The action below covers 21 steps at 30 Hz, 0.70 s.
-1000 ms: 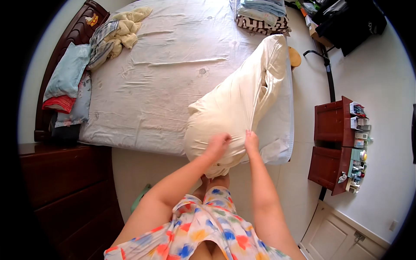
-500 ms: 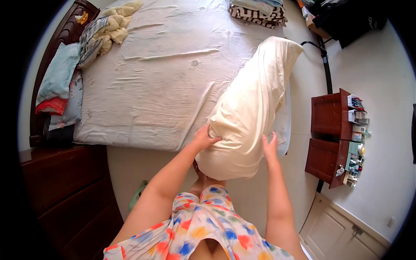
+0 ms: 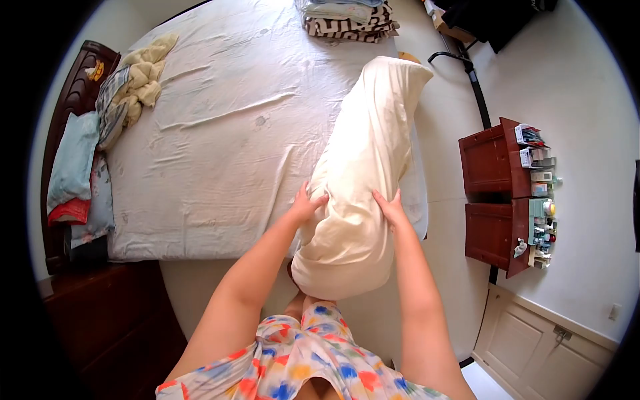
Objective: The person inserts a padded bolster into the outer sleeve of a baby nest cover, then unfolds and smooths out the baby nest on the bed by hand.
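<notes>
A long cream-coloured cloth bundle (image 3: 363,153), thick and smooth with folds, lies along the right edge of the bed (image 3: 207,160), its near end overhanging toward my legs. My left hand (image 3: 307,204) presses on the bundle's left side, thumb on the cloth and fingers apart. On the opposite side my right hand (image 3: 389,207) touches the cloth, thumb and fingers spread. Neither hand has its fingers closed round the fabric. The bed's pale sheet is wrinkled.
Pillows (image 3: 72,159) and a crumpled yellow blanket (image 3: 141,70) lie by the dark headboard (image 3: 67,107). Folded bedding (image 3: 350,20) is stacked at the far edge. Red-brown cabinets (image 3: 490,233) with small items stand right, a dark wooden chest (image 3: 113,320) at lower left.
My right hand has come in against the bundle and both hands sit farther up its sides. The view has shifted, so the bed and bundle appear more to the left.
</notes>
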Each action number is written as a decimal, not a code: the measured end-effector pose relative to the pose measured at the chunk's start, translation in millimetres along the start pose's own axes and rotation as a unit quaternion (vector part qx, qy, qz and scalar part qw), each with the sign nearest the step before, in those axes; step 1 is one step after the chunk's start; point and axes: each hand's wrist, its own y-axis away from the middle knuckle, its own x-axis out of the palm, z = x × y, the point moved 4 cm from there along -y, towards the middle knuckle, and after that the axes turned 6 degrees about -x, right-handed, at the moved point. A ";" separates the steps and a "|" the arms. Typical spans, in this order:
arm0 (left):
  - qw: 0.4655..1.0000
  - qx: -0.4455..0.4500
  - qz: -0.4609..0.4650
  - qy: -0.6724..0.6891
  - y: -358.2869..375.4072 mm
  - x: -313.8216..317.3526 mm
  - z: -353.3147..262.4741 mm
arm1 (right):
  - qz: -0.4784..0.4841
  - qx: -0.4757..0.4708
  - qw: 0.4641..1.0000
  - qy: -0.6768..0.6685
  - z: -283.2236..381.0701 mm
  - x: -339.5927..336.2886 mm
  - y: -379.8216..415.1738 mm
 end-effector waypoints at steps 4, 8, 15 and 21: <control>0.971 -0.082 0.128 0.183 -38.7 23.2 -34.9 | 0.010 0.047 0.995 -0.084 3.5 26.3 -65.5; 0.964 -0.019 0.144 0.223 -77.4 42.3 -37.5 | -0.008 -0.023 0.988 -0.152 -4.5 62.7 -104.2; 0.958 -0.008 0.053 0.283 -53.5 -16.2 -60.7 | -0.004 -0.247 0.954 -0.168 126.8 71.4 -60.4; 0.939 0.061 -0.037 0.337 -20.5 -73.8 -106.5 | 0.083 -0.342 0.917 -0.186 193.1 83.0 -48.2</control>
